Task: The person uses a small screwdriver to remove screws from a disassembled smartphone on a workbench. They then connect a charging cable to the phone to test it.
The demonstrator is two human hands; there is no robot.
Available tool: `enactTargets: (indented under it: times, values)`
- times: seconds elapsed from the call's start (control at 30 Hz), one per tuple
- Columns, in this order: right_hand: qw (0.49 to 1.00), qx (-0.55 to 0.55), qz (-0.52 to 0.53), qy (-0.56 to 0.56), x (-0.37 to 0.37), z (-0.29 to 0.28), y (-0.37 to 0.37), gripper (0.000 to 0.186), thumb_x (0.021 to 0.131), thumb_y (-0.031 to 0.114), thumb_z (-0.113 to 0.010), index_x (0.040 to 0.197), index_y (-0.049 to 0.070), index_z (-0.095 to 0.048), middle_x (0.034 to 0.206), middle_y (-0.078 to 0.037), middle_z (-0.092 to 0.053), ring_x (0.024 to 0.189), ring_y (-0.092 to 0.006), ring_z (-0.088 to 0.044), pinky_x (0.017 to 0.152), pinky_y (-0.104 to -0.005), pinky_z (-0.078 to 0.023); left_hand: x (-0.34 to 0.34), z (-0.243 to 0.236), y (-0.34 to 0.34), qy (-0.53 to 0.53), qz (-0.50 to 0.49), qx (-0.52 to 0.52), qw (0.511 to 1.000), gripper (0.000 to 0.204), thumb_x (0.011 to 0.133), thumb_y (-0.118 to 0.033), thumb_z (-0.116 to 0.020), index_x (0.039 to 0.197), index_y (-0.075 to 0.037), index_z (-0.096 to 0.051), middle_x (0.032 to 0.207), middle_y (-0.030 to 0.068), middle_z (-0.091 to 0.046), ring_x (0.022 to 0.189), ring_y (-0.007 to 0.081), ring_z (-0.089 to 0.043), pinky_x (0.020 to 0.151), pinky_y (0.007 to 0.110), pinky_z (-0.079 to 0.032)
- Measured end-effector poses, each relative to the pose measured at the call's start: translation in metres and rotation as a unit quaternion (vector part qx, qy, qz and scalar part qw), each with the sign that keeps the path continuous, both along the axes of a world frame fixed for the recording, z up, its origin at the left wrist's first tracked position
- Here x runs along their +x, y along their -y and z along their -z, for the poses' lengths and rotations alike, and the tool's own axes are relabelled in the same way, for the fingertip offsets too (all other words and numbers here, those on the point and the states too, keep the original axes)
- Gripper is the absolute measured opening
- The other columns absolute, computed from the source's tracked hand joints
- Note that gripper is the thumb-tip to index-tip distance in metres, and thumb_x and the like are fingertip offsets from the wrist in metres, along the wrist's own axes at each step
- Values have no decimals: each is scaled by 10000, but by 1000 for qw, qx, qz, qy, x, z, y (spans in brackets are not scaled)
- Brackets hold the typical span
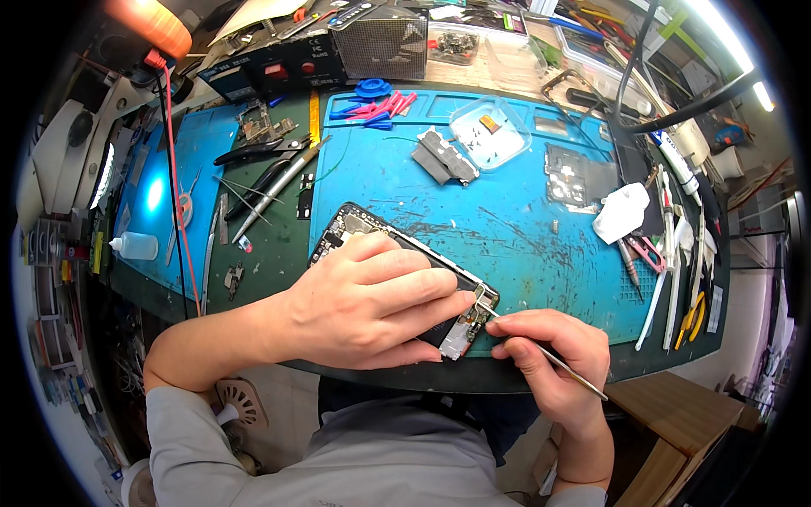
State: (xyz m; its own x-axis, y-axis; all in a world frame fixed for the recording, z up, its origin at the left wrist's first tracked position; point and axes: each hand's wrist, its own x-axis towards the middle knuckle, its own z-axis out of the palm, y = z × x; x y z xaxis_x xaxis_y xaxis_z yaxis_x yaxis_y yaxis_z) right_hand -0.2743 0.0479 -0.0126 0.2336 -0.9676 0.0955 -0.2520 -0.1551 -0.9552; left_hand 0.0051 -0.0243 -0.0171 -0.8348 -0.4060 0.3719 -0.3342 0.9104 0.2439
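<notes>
An opened smartphone (461, 335), its inner boards and black battery exposed, lies slanted on the blue repair mat at the near edge of the bench. My left hand (372, 300) spans it from above, fingers over the battery and thumb at the near edge, gripping it. Between the fingertips of my right hand (553, 351) is a slim silvery metal tool (557, 362) with a thin point. Its tip reaches the small board at the phone's right end, close to my left index fingertip. Whether it is a pick or closed tweezers I cannot tell. My left hand hides the phone's middle.
Beyond the phone lie grey metal shields (443, 157) and a clear dish (505, 139) with tiny parts. Pliers (262, 152) are at the left, beside a small bottle (135, 246). Crumpled white tissue (621, 213) and several hand tools lie right. Black power supply (279, 63) stands behind.
</notes>
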Motion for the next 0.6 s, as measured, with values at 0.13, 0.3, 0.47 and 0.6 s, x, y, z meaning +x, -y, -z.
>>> enactTargets:
  times: [0.13, 0.3, 0.47, 0.6]
  values:
    - [1000, -9, 2, 0, -1, 4, -1, 161, 939, 29, -820, 1096, 0, -797, 994, -146, -819, 808, -237, -791, 696, -314, -603, -2, -3, -1, 13, -13, 14, 1000, 661, 875, -511, -817, 1405, -121, -749, 1200, 15, -644, 1028, 193, -641, 852, 355, -502]
    - [1000, -14, 0, 1, 0, 3, -1, 153, 933, 28, -824, 1081, 2, -796, 986, -144, -818, 795, -238, -786, 685, -315, -597, -7, -8, -1, 32, -19, 40, 998, 696, 875, -519, -818, 1442, -127, -724, 1200, 24, -604, 1037, 212, -599, 877, 384, -482]
    - [1000, -22, 5, 4, -1, 5, -2, 145, 932, 18, -819, 1074, 3, -795, 979, -139, -817, 789, -240, -786, 679, -316, -595, -7, -8, -1, 36, -13, 35, 999, 697, 864, -514, -830, 1440, -136, -728, 1200, 23, -602, 1033, 212, -587, 871, 390, -479]
    - [1000, -25, 3, 3, 0, 5, -2, 140, 931, 16, -816, 1069, 5, -794, 968, -138, -814, 782, -240, -784, 675, -318, -592, -6, -8, 0, 30, -10, 50, 998, 694, 851, -499, -847, 1436, -144, -733, 1198, 24, -603, 1037, 223, -583, 894, 402, -492]
